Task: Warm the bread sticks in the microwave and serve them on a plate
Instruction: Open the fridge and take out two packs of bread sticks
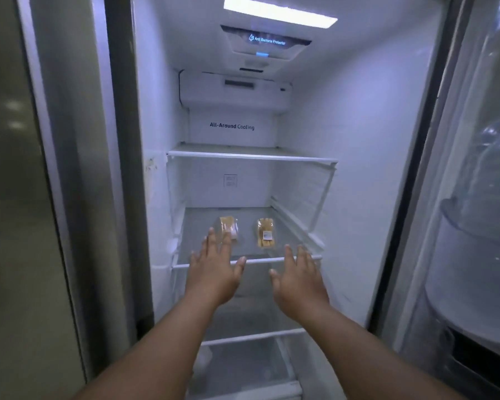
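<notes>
Both hands [214,272] flat; bread packs [265,233] lie lengthwise, front-to-back.

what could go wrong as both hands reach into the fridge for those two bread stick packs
The left hand already overlaps the left pack, while the right hand is short of the right pack, so an uneven grip might drop one. The clear wrappers look slippery. Either hand could also knock the shelf's front edge.
</notes>
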